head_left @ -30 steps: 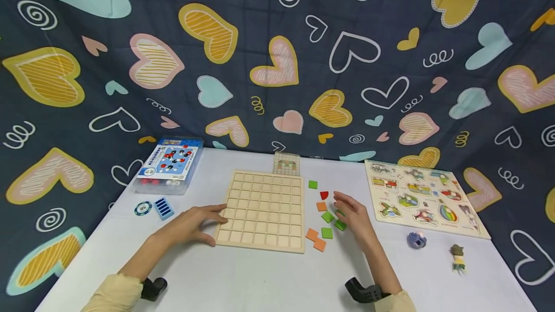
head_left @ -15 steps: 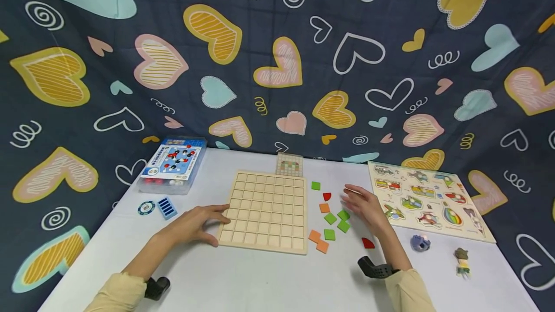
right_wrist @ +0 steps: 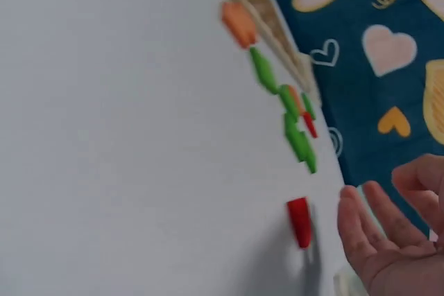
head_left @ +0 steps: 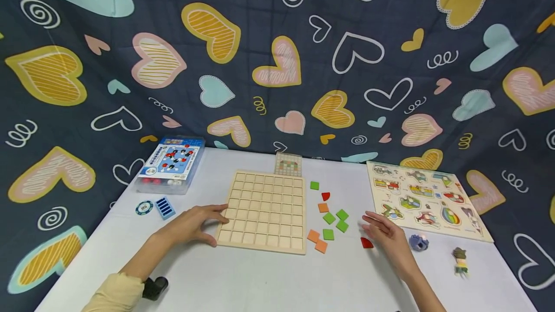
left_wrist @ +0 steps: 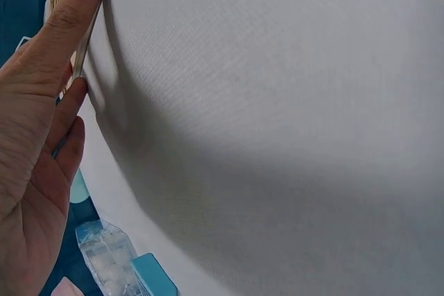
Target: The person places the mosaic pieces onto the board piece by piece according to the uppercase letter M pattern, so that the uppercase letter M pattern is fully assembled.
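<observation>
A square wooden grid board [head_left: 262, 213] lies in the middle of the table in the head view. My left hand [head_left: 192, 225] rests at its left edge, fingertips on the rim and thumb by the near corner; the left wrist view shows the fingers [left_wrist: 66, 25] along that edge. My right hand [head_left: 388, 237] is held over the table at the right, fingers loosely bent with nothing between them. Just left of it lies a red quarter-round piece [head_left: 366, 243]. Between hand and board lie several green square tiles [head_left: 328, 234], orange tiles [head_left: 321, 246] and another red piece [head_left: 325, 196].
A small pattern card [head_left: 288, 164] sits behind the board. To the left are a clear plastic box [head_left: 171, 165], a round chip [head_left: 144, 207] and a blue striped block [head_left: 165, 208]. On the right lie a picture puzzle board [head_left: 427, 201], a purple figure [head_left: 418, 242] and a small doll [head_left: 460, 261].
My right hand has moved right and toward me, away from the green tiles. A red quarter-round piece now shows on the table beside it. The left hand has stayed at the board.
</observation>
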### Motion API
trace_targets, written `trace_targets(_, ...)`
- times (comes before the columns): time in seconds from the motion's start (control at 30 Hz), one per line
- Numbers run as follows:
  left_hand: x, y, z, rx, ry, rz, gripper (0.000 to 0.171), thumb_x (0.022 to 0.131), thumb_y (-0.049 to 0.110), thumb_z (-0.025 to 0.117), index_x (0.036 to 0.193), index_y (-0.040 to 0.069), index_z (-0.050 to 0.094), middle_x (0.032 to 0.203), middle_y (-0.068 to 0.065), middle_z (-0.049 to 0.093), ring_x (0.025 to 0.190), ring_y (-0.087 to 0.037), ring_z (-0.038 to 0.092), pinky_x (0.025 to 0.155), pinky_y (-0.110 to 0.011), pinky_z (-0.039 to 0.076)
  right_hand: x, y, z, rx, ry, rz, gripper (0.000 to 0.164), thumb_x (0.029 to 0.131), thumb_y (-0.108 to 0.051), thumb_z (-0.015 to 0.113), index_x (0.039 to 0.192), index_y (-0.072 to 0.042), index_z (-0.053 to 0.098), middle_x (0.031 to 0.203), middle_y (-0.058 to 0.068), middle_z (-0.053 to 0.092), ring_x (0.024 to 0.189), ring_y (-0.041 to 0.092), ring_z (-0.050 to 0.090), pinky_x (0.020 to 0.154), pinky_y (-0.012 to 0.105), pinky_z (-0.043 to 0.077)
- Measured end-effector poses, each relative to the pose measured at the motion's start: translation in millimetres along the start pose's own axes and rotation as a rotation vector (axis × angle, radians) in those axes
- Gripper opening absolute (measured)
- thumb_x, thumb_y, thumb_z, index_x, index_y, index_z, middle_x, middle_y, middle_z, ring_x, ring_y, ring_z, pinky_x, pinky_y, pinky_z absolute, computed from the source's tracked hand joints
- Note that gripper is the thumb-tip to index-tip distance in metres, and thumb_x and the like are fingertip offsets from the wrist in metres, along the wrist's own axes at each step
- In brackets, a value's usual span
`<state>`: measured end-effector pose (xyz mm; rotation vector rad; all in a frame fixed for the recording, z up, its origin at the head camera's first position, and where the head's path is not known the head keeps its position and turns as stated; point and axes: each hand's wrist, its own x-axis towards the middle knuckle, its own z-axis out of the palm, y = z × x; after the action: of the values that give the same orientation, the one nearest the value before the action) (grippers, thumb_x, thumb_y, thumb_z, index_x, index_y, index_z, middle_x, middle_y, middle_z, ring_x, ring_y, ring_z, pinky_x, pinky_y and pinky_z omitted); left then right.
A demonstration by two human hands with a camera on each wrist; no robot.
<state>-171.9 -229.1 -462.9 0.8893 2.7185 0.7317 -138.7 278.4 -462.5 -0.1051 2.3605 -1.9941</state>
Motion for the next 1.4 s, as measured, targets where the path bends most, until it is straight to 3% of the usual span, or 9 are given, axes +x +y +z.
trace_targets(0.1,-0.4,-0.1,-0.3,-0.002,-0.001,0.001,0.057,0.066,0.037,0.083,0.117,0.016,0.068,0.142,-0.013,0.048,0.129,-0.036,0.046,0.102,-0.053,0.043,-14.8,2.0,0.7,-0.029,0.044,-0.005,0.046,0.097,-0.010,0.055,0.134,0.014,0.041,0.120,0.009,0.066,0.101,0.011,0.066,0.083,0.023,0.056)
trace_targets(0.3,-0.7,-0.8,0.1,-0.018,-0.003,0.017,0.057,0.067,0.036,0.082,0.118,0.015,0.068,0.143,-0.014,0.047,0.129,-0.036,0.045,0.103,-0.053,0.041,-35.0,4.4,5.9,-0.084,0.152,0.086,0.045,0.095,-0.010,0.058,0.133,0.011,0.045,0.111,0.002,0.069,0.090,0.006,0.067,0.072,0.022,0.058)
trace_targets(0.43,-1.8,-1.6,0.3,-0.016,0.009,0.040,0.056,0.068,0.036,0.082,0.118,0.013,0.068,0.142,-0.016,0.048,0.128,-0.037,0.046,0.102,-0.053,0.042,-38.0,6.4,13.1,-0.119,0.198,0.110,0.046,0.092,-0.006,0.062,0.132,0.010,0.046,0.115,0.016,0.067,0.086,0.004,0.067,0.071,0.022,0.059)
trace_targets(0.53,-2.4,-1.9,0.3,-0.019,0.009,0.044,0.056,0.069,0.036,0.081,0.118,0.013,0.068,0.143,-0.016,0.047,0.129,-0.037,0.045,0.102,-0.053,0.042,-35.1,7.4,18.6,-0.167,0.209,0.085,0.046,0.091,-0.004,0.064,0.132,0.008,0.048,0.121,0.028,0.060,0.087,0.000,0.065,0.072,0.019,0.058)
trace_targets(0.73,-1.6,-1.1,0.4,-0.038,-0.013,0.012,0.057,0.069,0.036,0.081,0.120,0.014,0.067,0.145,-0.014,0.045,0.131,-0.036,0.043,0.104,-0.052,0.040,-21.6,10.5,24.8,-0.358,0.237,-0.008,0.042,0.086,-0.001,0.068,0.126,0.006,0.055,0.117,0.026,0.063,0.089,-0.003,0.062,0.074,0.005,0.049)
trace_targets(1.0,-1.6,-1.4,0.9,-0.055,-0.016,0.008,0.056,0.069,0.035,0.082,0.119,0.014,0.067,0.145,-0.014,0.045,0.132,-0.036,0.042,0.105,-0.052,0.040,-0.9,19.4,17.9,-0.392,0.159,-0.073,0.040,0.077,0.007,0.074,0.116,0.006,0.062,0.109,0.022,0.067,0.088,0.001,0.063,0.075,0.010,0.052)
trace_targets(1.2,-0.4,-2.6,0.7,-0.055,-0.013,0.012,0.056,0.069,0.036,0.081,0.119,0.015,0.067,0.145,-0.014,0.045,0.131,-0.036,0.043,0.105,-0.052,0.040,5.7,22.8,5.0,-0.374,0.070,-0.116,0.034,0.078,0.007,0.073,0.111,0.006,0.064,0.105,0.020,0.068,0.086,0.004,0.064,0.074,0.014,0.054)
trace_targets(1.4,-0.8,-3.2,0.9,-0.056,-0.011,0.010,0.056,0.068,0.036,0.082,0.118,0.015,0.068,0.144,-0.014,0.046,0.130,-0.036,0.044,0.104,-0.052,0.040,6.1,26.9,1.9,-0.343,0.072,-0.090,0.034,0.080,0.001,0.073,0.112,0.007,0.064,0.104,0.021,0.069,0.085,0.000,0.064,0.074,0.013,0.054)
